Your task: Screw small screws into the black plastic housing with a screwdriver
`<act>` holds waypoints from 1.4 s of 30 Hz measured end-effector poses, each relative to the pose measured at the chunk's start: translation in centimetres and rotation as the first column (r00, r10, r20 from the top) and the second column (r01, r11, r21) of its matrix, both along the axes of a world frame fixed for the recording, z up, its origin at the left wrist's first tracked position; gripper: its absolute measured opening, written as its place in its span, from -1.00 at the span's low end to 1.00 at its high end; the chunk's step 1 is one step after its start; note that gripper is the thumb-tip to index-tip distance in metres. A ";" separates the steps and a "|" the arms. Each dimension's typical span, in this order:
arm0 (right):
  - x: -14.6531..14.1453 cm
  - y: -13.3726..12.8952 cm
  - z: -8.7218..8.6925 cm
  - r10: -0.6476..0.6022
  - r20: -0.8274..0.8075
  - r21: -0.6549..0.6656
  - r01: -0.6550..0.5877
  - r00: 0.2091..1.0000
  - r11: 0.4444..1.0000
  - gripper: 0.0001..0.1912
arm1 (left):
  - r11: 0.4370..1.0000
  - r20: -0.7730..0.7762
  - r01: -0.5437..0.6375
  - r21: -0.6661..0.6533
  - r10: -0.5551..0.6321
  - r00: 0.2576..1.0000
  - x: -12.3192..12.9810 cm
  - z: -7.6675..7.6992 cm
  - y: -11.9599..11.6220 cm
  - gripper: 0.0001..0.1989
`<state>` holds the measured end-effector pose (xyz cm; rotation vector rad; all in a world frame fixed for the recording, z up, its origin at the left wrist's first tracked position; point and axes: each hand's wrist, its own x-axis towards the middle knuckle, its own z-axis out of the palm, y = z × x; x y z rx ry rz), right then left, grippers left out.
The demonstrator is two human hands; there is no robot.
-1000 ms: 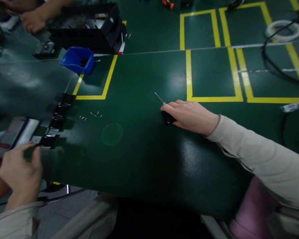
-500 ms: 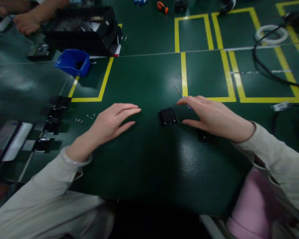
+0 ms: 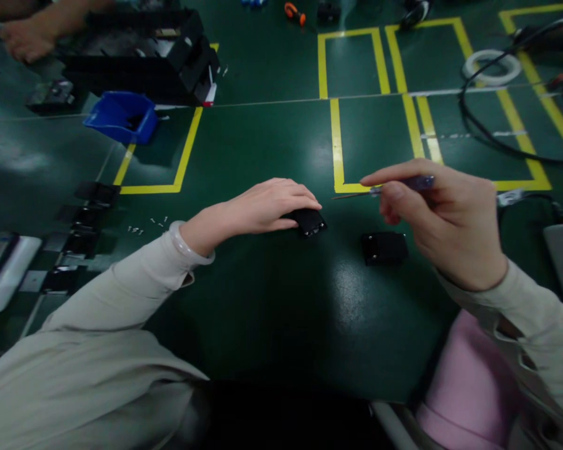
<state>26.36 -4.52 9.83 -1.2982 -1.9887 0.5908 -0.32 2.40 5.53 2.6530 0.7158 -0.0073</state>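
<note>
My left hand [image 3: 276, 205] reaches to the middle of the green table, its fingers and thumb closed on the left side of a small black box [image 3: 311, 222]. Part of that box is hidden under the fingers. In my right hand [image 3: 443, 215] is a screwdriver [image 3: 420, 182] with a translucent purplish handle, pinched between thumb and fingers. Its thin shaft points left, the tip a little above and right of the box. A second black box [image 3: 385, 247] lies on the table just below and left of my right hand.
Small screws [image 3: 135, 230] and a row of black parts [image 3: 85, 217] lie at left. Behind them stand a blue bin [image 3: 122, 119] and a black tray [image 3: 136, 69], beside another person's hand [image 3: 25, 39]. A black cable [image 3: 478, 122] and white ring [image 3: 471, 65] are at back right.
My left hand has moved right and taken hold of the black box. My right hand has picked up the screwdriver and moved right, uncovering the second black box. The view has shifted slightly.
</note>
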 end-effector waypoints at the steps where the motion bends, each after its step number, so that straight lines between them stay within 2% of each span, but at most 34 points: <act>1: -0.2 -0.1 0.0 -0.004 0.003 -0.001 0.004 1.000 1.000 -0.76 | 1.000 0.002 -0.025 0.016 0.025 1.000 0.0 -0.3 -0.2 -0.58; 3: -0.6 -0.4 -0.3 -0.021 0.000 0.039 0.021 1.000 0.999 -0.79 | 0.995 0.012 -0.083 0.064 0.082 0.997 0.2 -0.8 -0.8 -0.61; 7: -1.4 -0.6 -1.1 0.012 0.100 0.019 -0.014 0.995 1.000 -0.84 | 0.974 0.063 -0.193 0.115 0.187 0.980 0.7 -1.7 -2.2 -0.60; 8: -1.6 -0.6 -1.3 0.014 0.087 0.064 -0.019 0.996 0.998 -0.84 | 0.969 0.076 -0.217 0.119 0.209 0.975 0.8 -1.9 -2.5 -0.60; 10: -1.9 -0.6 -1.6 0.012 0.159 0.042 -0.019 0.987 0.999 -0.84 | 0.961 0.102 -0.251 0.117 0.240 0.965 0.9 -2.2 -2.9 -0.60; 15: -2.5 -0.6 -1.7 -0.004 0.203 0.075 -0.011 0.979 0.997 -0.83 | 0.947 0.151 -0.300 0.111 0.282 0.947 0.8 -2.6 -3.4 -0.62; 36: -2.5 -0.5 -1.8 0.000 0.226 0.066 -0.015 0.974 0.998 -0.82 | 0.943 0.161 -0.314 0.114 0.294 0.942 0.8 -2.8 -3.4 -0.61; 42: -2.8 -0.3 -1.4 -0.005 0.311 0.057 -0.014 0.950 0.998 -0.81 | 0.942 0.167 -0.321 0.102 0.302 0.939 0.9 -2.8 -3.5 -0.63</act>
